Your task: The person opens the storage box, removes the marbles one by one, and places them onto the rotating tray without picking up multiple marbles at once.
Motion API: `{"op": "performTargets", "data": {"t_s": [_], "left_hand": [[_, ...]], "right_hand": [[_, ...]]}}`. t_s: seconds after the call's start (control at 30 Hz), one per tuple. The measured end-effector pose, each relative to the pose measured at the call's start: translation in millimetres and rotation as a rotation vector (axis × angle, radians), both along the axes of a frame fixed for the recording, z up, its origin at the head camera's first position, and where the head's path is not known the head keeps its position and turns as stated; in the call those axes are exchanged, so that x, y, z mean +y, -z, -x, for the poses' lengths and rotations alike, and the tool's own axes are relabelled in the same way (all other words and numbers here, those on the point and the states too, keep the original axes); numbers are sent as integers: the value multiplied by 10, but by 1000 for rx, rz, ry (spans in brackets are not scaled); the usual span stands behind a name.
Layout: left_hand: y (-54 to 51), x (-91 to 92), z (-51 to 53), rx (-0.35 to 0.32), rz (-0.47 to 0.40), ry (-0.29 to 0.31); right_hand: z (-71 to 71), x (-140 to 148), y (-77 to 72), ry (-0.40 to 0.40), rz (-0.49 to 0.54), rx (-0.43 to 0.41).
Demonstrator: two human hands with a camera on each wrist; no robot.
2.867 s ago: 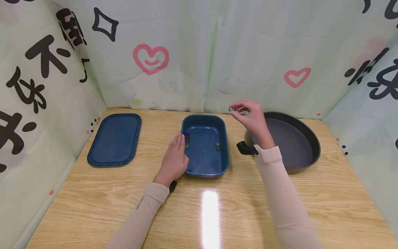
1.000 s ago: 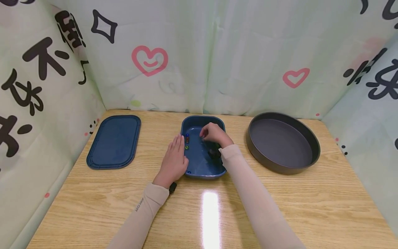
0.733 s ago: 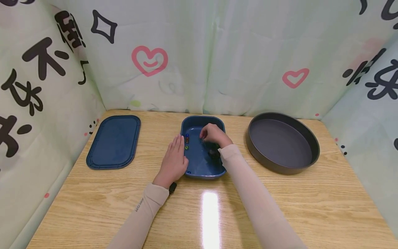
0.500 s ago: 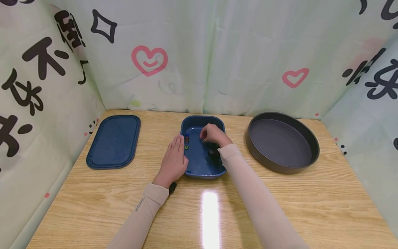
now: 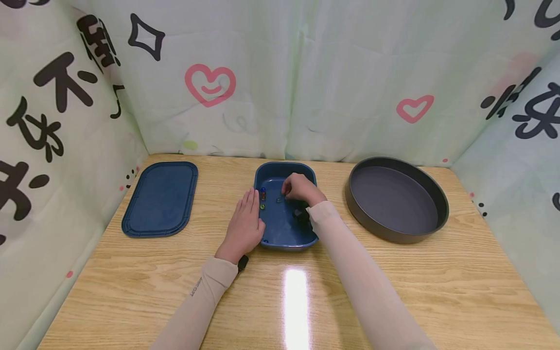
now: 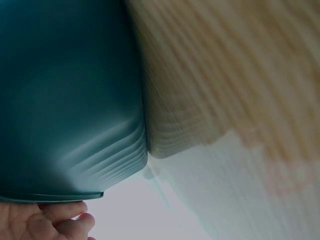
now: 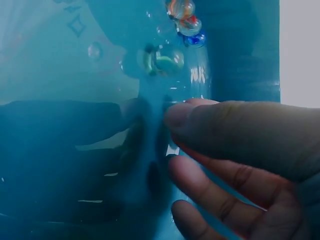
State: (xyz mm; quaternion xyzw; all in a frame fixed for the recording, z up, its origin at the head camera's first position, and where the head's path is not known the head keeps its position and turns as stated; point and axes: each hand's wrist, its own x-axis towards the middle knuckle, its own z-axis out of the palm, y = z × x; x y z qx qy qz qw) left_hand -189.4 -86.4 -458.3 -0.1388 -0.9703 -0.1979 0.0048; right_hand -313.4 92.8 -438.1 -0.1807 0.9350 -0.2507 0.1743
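Note:
A blue rectangular box (image 5: pixel 284 233) stands mid-table, with small glass marbles inside it. My left hand (image 5: pixel 246 223) rests against its left rim, fingers straight. Over the box floor is my right hand (image 5: pixel 301 188), with thumb (image 7: pixel 225 127) and fingers loosely bent and nothing visible between them. Just beyond the fingertips lies a clear marble with a green swirl (image 7: pixel 169 61). Along the left wall sit a blue marble (image 5: pixel 263 190), red-orange marbles (image 7: pixel 181 9) and a green marble (image 5: pixel 262 206). Another dark blue marble (image 5: pixel 265 241) is in the near left corner.
A dark grey round pan (image 5: pixel 395 204) stands to the right of the box. On the left lies a flat blue lid (image 5: pixel 161 199). Printed curtains (image 5: pixel 280 97) enclose the wooden table (image 5: pixel 210 311) at the back and sides.
My right hand has come down from above the pan's left side into the box and let go of the small clear marble. It now hides the marbles on the right. My left hand has stayed.

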Motion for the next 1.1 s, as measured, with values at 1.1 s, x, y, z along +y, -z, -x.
{"op": "performTargets", "data": {"t_s": [1.1], "left_hand": [[-101, -162, 106, -14, 26, 46]], "right_hand": [[-406, 805, -737, 210, 372, 336]]}}
